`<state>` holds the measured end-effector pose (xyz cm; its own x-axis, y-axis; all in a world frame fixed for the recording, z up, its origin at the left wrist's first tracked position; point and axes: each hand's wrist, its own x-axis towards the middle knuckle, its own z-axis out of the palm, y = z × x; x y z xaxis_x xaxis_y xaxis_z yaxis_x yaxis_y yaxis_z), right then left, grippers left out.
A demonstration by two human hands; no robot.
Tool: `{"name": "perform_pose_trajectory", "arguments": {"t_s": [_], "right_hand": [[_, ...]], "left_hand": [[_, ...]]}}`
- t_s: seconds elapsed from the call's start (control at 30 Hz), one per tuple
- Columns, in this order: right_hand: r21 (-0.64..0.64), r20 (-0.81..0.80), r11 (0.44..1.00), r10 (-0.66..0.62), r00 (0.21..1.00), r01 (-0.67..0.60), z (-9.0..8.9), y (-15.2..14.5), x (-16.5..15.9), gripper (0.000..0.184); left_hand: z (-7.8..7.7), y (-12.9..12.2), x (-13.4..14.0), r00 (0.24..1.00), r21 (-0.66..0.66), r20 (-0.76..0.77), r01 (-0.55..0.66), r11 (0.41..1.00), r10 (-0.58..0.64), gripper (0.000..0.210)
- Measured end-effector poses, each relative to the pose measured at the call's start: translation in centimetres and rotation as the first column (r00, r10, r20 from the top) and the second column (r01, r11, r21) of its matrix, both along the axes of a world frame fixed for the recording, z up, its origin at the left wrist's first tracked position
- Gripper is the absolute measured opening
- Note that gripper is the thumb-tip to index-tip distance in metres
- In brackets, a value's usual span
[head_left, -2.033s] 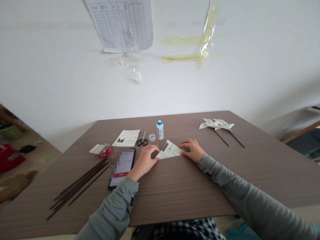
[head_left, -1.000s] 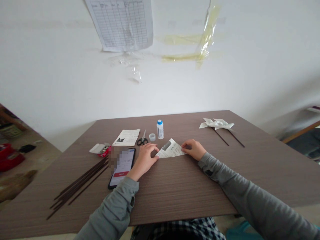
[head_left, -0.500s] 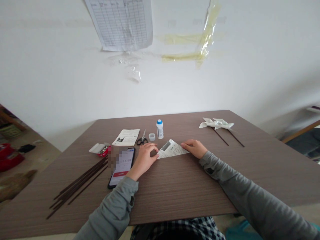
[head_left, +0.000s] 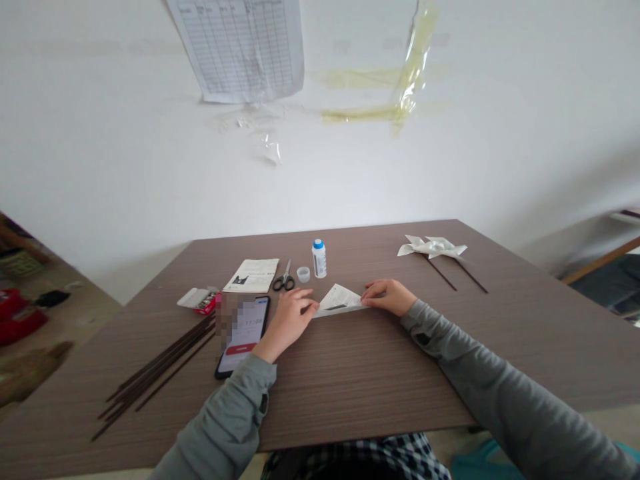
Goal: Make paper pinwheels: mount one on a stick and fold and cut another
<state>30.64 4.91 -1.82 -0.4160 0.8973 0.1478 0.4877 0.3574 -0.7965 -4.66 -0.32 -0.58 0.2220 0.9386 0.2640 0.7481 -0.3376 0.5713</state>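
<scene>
A piece of printed paper [head_left: 340, 298], folded to a triangle, is held between my two hands just above or on the table. My left hand [head_left: 291, 317] pinches its left corner between thumb and fingers. At the opposite corner my right hand [head_left: 390, 296] grips the paper the same way. A pale strip runs along the near edge, with the printed peak behind it. Beyond the paper stand a white glue bottle [head_left: 319, 261] with a blue top and a small clear cap [head_left: 303, 274]. Black-handled scissors [head_left: 284, 281] lie beside my left hand.
Two paper pinwheels [head_left: 434, 248] on dark sticks lie at the back right of the table [head_left: 350, 393]. Leftward are printed sheets [head_left: 251, 275], an open red-and-white box [head_left: 201, 300], a phone [head_left: 245, 340] and several dark sticks [head_left: 157, 370]. A white wall [head_left: 150, 167] rises behind.
The paper's near edge has turned up into a narrow pale strip, and its peak sits lower. My right hand has shifted slightly left; both hands keep hold.
</scene>
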Motion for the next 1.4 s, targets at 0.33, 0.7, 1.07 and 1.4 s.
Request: {"name": "perform_pose_trajectory", "arguments": {"t_s": [0.33, 0.7, 1.07, 1.4], "right_hand": [[0.114, 0.086, 0.991, 0.065, 0.994, -0.075, -0.7, 0.4, 0.1, 0.028], [0.14, 0.317, 0.989, 0.002, 0.948, -0.049, -1.3, 0.8, 1.6, 0.025], [0.007, 0.416, 0.998, 0.048, 0.908, -0.056, -1.0, 1.8, 2.8, 0.046], [0.036, 0.387, 0.998, 0.027, 0.922, -0.044, -1.1, 1.5, 2.5, 0.047]], "left_hand": [[0.2, -0.3, -0.4, 0.995, -0.1, -0.089, 0.044, 0.994, -0.053, 0.029], [-0.4, -0.1, -0.8, 0.995, -0.058, -0.094, 0.022, 0.998, -0.027, 0.032], [1.1, -1.0, 0.0, 0.957, -0.082, -0.287, -0.05, 0.995, 0.024, 0.039], [1.9, -1.6, 0.5, 0.948, -0.059, -0.317, -0.057, 0.997, 0.036, 0.041]]}}
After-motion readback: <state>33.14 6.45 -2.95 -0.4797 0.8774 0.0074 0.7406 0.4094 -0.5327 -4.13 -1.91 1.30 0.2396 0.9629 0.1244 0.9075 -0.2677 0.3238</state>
